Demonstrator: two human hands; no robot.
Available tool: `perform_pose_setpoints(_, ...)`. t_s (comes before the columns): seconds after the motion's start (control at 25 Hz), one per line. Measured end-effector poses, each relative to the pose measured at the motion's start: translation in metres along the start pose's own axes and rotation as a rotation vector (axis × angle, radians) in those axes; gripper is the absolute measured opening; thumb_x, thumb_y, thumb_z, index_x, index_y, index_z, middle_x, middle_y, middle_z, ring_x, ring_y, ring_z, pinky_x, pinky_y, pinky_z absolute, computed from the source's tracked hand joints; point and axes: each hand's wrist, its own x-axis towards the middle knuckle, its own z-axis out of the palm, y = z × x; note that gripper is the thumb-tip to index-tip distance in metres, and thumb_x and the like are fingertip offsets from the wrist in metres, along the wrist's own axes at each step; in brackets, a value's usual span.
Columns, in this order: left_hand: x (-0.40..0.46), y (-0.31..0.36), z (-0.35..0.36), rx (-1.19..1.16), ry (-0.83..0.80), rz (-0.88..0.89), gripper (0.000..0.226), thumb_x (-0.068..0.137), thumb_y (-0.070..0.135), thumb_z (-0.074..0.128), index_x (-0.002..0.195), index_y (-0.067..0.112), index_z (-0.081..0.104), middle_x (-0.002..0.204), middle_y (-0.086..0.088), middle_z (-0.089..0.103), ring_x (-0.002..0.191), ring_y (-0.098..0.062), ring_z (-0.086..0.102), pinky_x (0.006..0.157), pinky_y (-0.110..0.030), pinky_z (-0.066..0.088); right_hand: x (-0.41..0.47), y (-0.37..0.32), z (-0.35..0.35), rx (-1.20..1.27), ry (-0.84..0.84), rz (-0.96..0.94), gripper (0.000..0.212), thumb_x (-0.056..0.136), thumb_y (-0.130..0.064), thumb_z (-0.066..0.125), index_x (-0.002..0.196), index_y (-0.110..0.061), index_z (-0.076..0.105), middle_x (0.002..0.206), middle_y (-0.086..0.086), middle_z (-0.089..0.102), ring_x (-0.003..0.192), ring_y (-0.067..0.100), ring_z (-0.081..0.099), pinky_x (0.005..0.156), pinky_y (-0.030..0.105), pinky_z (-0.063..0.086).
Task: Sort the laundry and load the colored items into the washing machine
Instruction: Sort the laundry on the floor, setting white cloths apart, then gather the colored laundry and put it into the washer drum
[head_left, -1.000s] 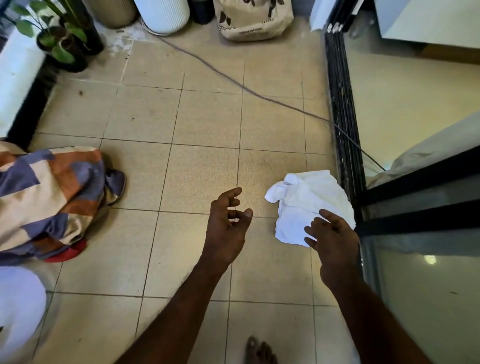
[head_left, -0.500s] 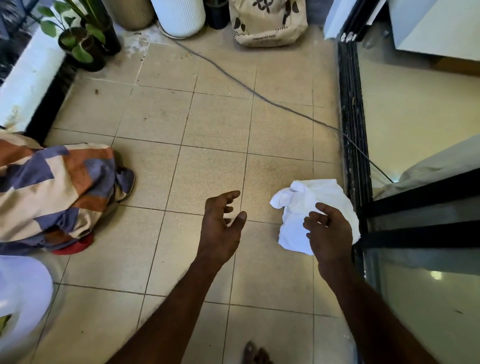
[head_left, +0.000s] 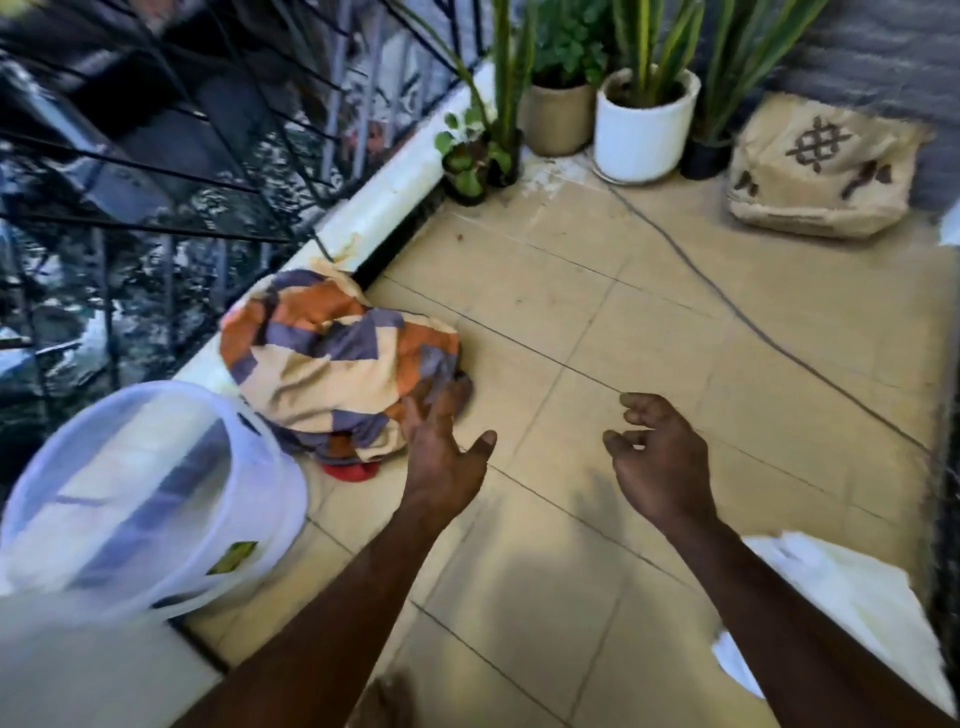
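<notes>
The patterned cloth (head_left: 332, 364), a bundle of orange, purple and cream patches, lies on the tiled floor (head_left: 649, 364) at about ten o'clock from the hands, against the white ledge (head_left: 384, 208) below the railing. A red item (head_left: 349, 472) peeks from under its near edge. The left hand (head_left: 441, 457) reaches to the bundle's near side with fingers spread and straight, the tips at or just touching the fabric; it holds nothing. The right hand (head_left: 657, 457) hovers at three o'clock of the left, fingers loosely curled and empty. A white cloth (head_left: 841, 608) lies at four o'clock, apart from the colored pile. The bundle looks soft, light and floppy, so it will likely sag and trail; gathering it from underneath with both hands seems safest. A plastic bucket (head_left: 150, 499) sits at eight o'clock.
</notes>
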Motion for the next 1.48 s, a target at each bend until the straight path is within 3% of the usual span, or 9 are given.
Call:
perform_pose_setpoints(0.24,0.094,-0.098,-0.09,0.153,0.095,-0.173,0.072,0.084,0.032,0.077,0.147,0.03,0.042,0.161,-0.008,0.011,0.148,-0.035,0.016,0.118,-0.045,0.027,0.051,-0.105,0.141,-0.206,-0.18,-0.352,0.059,0.082,-0.019,0.075,0.136,-0.019,0.053,0.127,0.009,0.056,0.12,0.028,0.056,0.1,0.037,0.047)
perform_pose_setpoints(0.48,0.19,-0.184,-0.148,0.312,-0.018,-0.287,0.084,0.083,0.042,0.076,0.153,0.029,0.03,0.161,-0.015,0.007,0.144,-0.045,0.018,0.114,-0.051,0.029,0.09,-0.166,0.279,-0.372,-0.372,-0.446,0.08,0.082,-0.03,0.077,0.149,-0.022,0.034,0.15,0.008,0.038,0.139,0.03,0.04,0.108,0.047,0.046)
perform_pose_setpoints(0.92,0.3,-0.307,-0.135,0.251,-0.047,-0.422,0.148,0.062,0.054,0.09,0.158,0.017,-0.017,0.168,-0.016,-0.011,0.154,-0.044,0.002,0.122,-0.054,0.022,0.175,-0.109,0.412,-0.696,-0.564,-0.419,0.14,0.05,-0.071,0.087,0.156,-0.048,-0.001,0.16,0.017,0.001,0.141,0.048,0.031,0.106,0.051,0.045)
perform_pose_setpoints(1.04,0.312,-0.316,-0.114,0.288,-0.101,-0.422,0.115,0.08,0.039,0.078,0.159,0.006,0.003,0.149,-0.029,0.044,0.131,-0.047,0.049,0.103,-0.044,0.041,0.195,-0.094,0.43,-0.565,-0.583,-0.321,0.154,0.035,-0.075,0.088,0.151,-0.056,-0.011,0.162,0.017,-0.01,0.141,0.053,0.032,0.105,0.055,0.044)
perform_pose_setpoints(1.12,0.312,-0.305,-0.095,0.174,-0.176,-0.398,0.084,0.081,0.042,0.055,0.15,-0.002,0.034,0.135,-0.031,0.056,0.123,-0.045,0.057,0.102,-0.044,0.044,0.2,-0.086,0.442,-0.442,-0.585,-0.288,0.163,0.025,-0.08,0.085,0.15,-0.058,-0.018,0.162,0.021,-0.014,0.147,0.053,0.02,0.112,0.054,0.036)
perform_pose_setpoints(1.2,0.306,-0.286,-0.076,-0.149,-0.173,-0.429,0.073,0.077,0.036,0.054,0.131,-0.011,0.053,0.127,-0.033,0.061,0.115,-0.045,0.061,0.094,-0.041,0.05,0.202,-0.08,0.449,-0.361,-0.505,-0.351,0.167,0.025,-0.077,0.086,0.154,-0.049,-0.017,0.161,0.027,-0.012,0.152,0.046,0.009,0.117,0.042,0.025)
perform_pose_setpoints(1.28,0.3,-0.261,-0.058,-0.433,-0.199,-0.469,0.05,0.064,0.021,0.055,0.095,-0.017,0.063,0.088,-0.028,0.072,0.078,-0.038,0.069,0.062,-0.028,0.048,0.209,-0.071,0.447,-0.285,-0.415,-0.454,0.146,0.045,-0.058,0.094,0.161,-0.028,0.01,0.161,0.025,0.016,0.147,0.04,0.028,0.114,0.034,0.031)
perform_pose_setpoints(1.36,0.295,-0.239,-0.048,-0.66,-0.249,-0.537,0.021,0.059,0.009,0.055,0.071,-0.007,0.056,0.056,-0.015,0.06,0.045,-0.023,0.053,0.05,-0.021,0.037,0.218,-0.065,0.44,-0.179,-0.291,-0.512,0.08,0.068,-0.028,0.083,0.14,-0.014,0.052,0.132,0.02,0.06,0.12,0.041,0.058,0.096,0.035,0.045)
perform_pose_setpoints(1.48,0.281,-0.228,-0.03,-1.075,-0.06,-0.564,0.037,0.071,-0.018,0.052,0.103,-0.003,0.061,0.077,-0.018,0.058,0.054,-0.02,0.058,0.055,-0.025,0.049,0.235,-0.062,0.424,-0.2,-0.082,-0.432,0.035,0.081,-0.016,0.072,0.116,-0.014,0.07,0.1,0.019,0.075,0.095,0.045,0.069,0.082,0.042,0.052)
